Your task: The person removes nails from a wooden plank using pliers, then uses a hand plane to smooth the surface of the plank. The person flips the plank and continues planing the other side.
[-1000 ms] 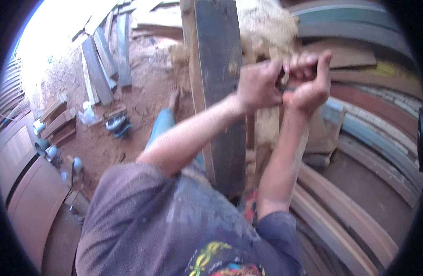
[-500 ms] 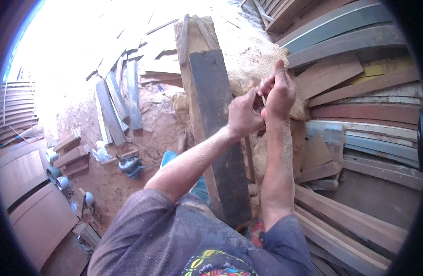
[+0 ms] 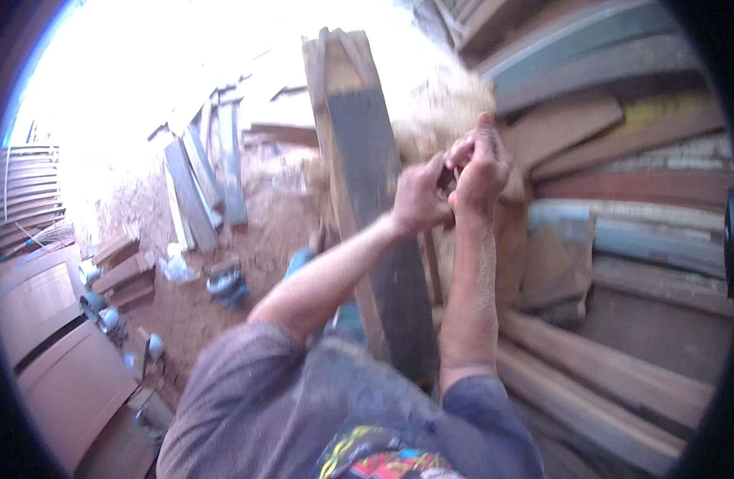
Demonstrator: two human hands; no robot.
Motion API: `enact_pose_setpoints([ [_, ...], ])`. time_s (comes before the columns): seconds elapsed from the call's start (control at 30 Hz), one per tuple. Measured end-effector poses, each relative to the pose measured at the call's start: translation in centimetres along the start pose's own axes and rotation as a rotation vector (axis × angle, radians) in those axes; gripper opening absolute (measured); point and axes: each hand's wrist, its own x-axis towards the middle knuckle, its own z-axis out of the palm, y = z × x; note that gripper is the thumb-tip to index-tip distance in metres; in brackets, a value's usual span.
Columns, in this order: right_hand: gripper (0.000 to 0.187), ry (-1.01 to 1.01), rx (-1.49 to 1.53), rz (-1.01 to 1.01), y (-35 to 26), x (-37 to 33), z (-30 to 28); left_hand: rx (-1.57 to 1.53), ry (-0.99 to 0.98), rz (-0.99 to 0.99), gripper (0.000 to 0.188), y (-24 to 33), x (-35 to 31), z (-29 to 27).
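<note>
In front of me, above the right edge of a long dark plank [image 3: 365,148], both my hands are close together. My left hand [image 3: 419,191] is closed, its thumb and fingers pinched toward the other palm. My right hand [image 3: 480,172] is also closed, with the fingers curled and the thumb side up. Whatever lies between the fingers is too small and hidden to make out. The plank rests along a longer pale wooden beam [image 3: 323,132], whose far end carries thin sticks. Neither hand seems to touch the plank.
Stacked boards [image 3: 622,191] fill the right side. Loose planks [image 3: 195,188] lie on the sandy ground [image 3: 279,199] at the left. A blue-grey tool-like object [image 3: 226,285] and a plastic bag [image 3: 175,265] lie nearby. Panelled doors [image 3: 72,383] stand lower left.
The view has shifted slightly and blurred. My right forearm has moved a little to the left, and both hands stay closed together in nearly the same place.
</note>
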Motion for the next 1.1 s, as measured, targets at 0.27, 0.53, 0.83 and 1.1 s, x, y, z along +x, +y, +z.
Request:
enact_pose_setpoints([
  [0.27,0.047,-0.042,-0.123,-0.043,0.0,0.0,2.5,0.042,0.050,-0.089,0.050,-0.4,0.9,-1.6],
  [0.53,0.026,-0.109,-0.035,0.046,0.2,1.7,1.4,0.035,-0.005,-0.147,0.046,0.3,1.4,-0.5],
  [0.83,0.027,0.061,0.203,0.177,-0.5,-6.7,-9.3,0.304,-0.487,0.091,0.067,6.5,-16.2,-3.1],
  [1.1,0.044,0.052,0.219,0.018,-3.4,-6.9,-11.2,0.478,-0.973,0.340,0.059,2.5,-17.7,-3.0],
])
